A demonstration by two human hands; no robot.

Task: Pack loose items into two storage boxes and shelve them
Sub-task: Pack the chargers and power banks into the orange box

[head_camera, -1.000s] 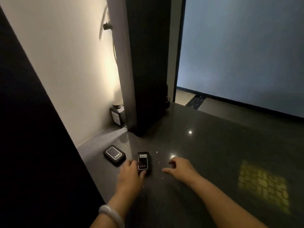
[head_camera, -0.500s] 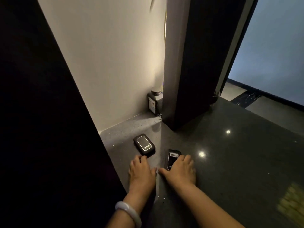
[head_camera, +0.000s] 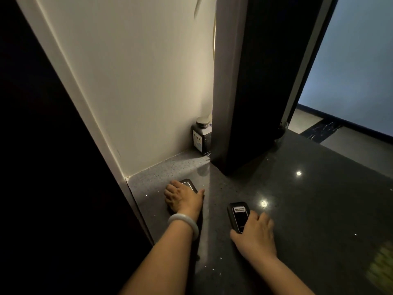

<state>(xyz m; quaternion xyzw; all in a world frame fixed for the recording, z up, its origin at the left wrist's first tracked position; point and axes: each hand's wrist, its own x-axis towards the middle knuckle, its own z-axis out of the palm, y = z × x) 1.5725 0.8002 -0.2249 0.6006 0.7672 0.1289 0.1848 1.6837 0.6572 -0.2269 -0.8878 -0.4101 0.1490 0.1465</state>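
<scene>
Low in the frame, on the dark table point(head_camera: 319, 209), the left hand point(head_camera: 182, 199) lies curled over one small black case point(head_camera: 189, 184); the right hand point(head_camera: 255, 235) clamps another point(head_camera: 237, 216). Both cases look light, stiff and smooth; pinching their long edges seems best.

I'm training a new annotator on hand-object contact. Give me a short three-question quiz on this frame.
1. True or false: the left hand covers the rounded black device nearest the wall.
2. The right hand grips: A) the dark bottle B) the labelled black device C) nothing.
3. Fill in: the bracelet sits on the ___ wrist.

Key: 1 true; 2 B; 3 left.
</scene>
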